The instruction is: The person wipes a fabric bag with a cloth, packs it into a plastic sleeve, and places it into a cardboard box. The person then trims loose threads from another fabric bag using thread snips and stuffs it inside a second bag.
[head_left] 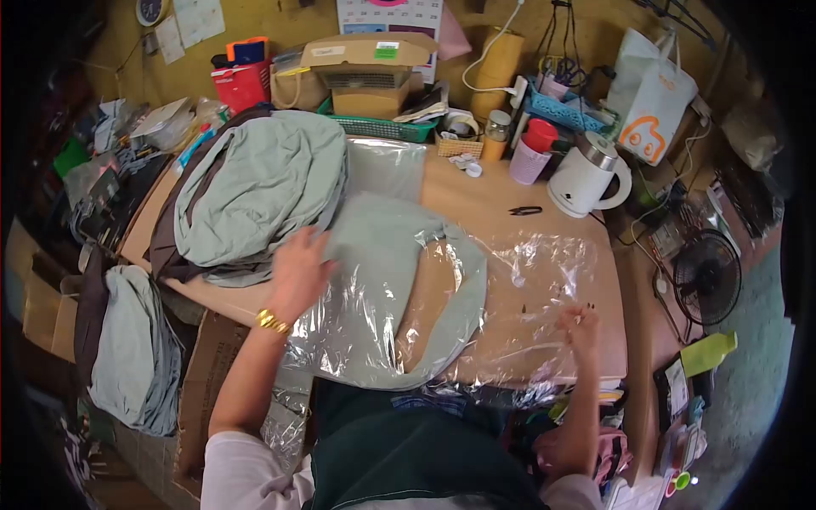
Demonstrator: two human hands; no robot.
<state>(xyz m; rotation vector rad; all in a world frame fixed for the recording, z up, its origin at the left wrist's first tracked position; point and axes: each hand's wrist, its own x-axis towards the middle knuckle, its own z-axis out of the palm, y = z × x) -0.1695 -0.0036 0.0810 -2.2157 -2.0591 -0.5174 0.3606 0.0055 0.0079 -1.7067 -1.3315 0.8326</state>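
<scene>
A pale grey-green cloth piece (pixel 365 280) with a curved strap-like loop lies on the table inside or under clear plastic film (pixel 544 263). My left hand (pixel 299 270), a gold band at its wrist, rests at the left edge of this cloth with its fingers apart, close to a heap of similar folded cloth (pixel 263 187). Over at the right, my right hand (pixel 580 325) has its fingers pinched together on the edge of the clear film, which spreads out to the right of the cloth.
Small black snips (pixel 525 211) and a white kettle (pixel 583 174) stand at the back right. A green tray (pixel 382 127) with boxes is behind. More folded cloth (pixel 132 348) hangs at the left; a black fan (pixel 707 276) is far right.
</scene>
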